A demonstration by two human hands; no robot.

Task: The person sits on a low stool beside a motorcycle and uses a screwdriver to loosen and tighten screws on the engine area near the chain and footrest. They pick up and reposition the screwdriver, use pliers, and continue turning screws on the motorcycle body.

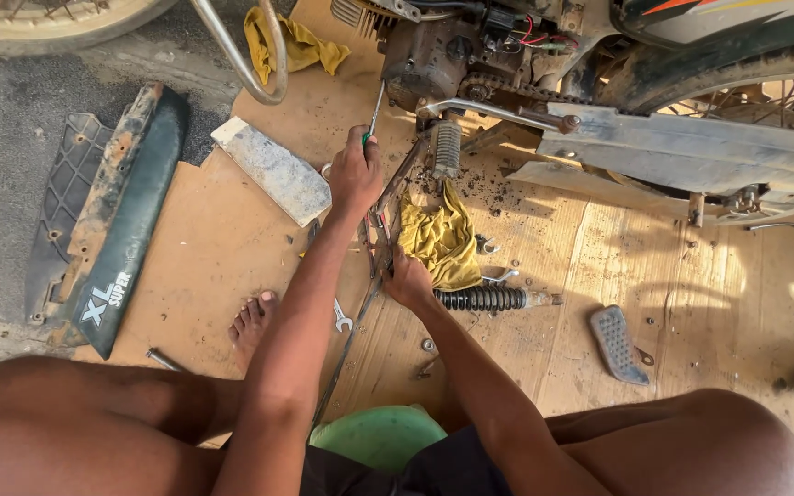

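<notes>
My left hand (354,173) grips a screwdriver (374,112) with a green handle, its shaft pointing up at the motorbike engine (434,55). My right hand (408,278) is closed on a long thin metal frame part (388,204) that runs from the engine area down toward me. A yellow rag (441,241) lies just right of that hand, and a black coil shock absorber (482,298) lies below the rag.
A motorbike rear wheel (737,101) and metal chain guard (691,152) stand at the right. A dark green side panel (117,230) lies at left, a grey plate (273,170) beside it. A footrest pad (618,344), a spanner (342,317), small bolts and my bare foot (252,323) are on the boards.
</notes>
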